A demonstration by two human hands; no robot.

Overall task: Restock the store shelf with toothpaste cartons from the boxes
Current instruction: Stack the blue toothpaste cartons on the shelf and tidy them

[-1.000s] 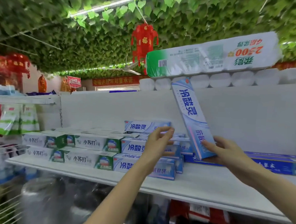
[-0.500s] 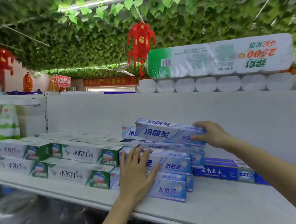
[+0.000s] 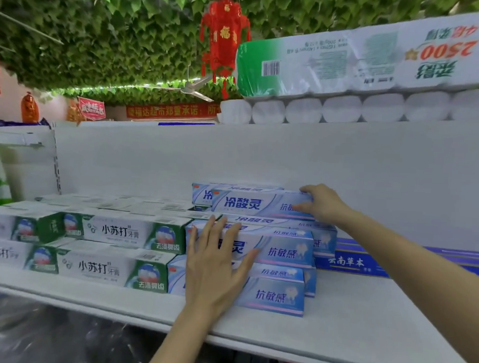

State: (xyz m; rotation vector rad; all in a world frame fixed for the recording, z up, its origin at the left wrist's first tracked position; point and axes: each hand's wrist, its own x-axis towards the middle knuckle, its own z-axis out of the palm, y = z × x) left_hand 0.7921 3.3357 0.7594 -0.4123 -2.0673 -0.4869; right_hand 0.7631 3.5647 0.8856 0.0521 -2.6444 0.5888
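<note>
Right hand (image 3: pixel 324 205) grips the right end of the top toothpaste carton (image 3: pixel 242 205), fingers curled over its upper edge, thumb on the front face; the carton lies level on the pale blue stack (image 3: pixel 284 251) on the white shelf (image 3: pixel 364 326). Left hand (image 3: pixel 214 266) is flat, fingers straight, pressed against the front of that stack. Green-and-white cartons (image 3: pixel 113 233) sit just left of the stack, dark blue cartons (image 3: pixel 348 260) at its right.

Bare left hand (image 3: pixel 214 266), right hand (image 3: pixel 324 205), forearms (image 3: pixel 395 253)
</note>
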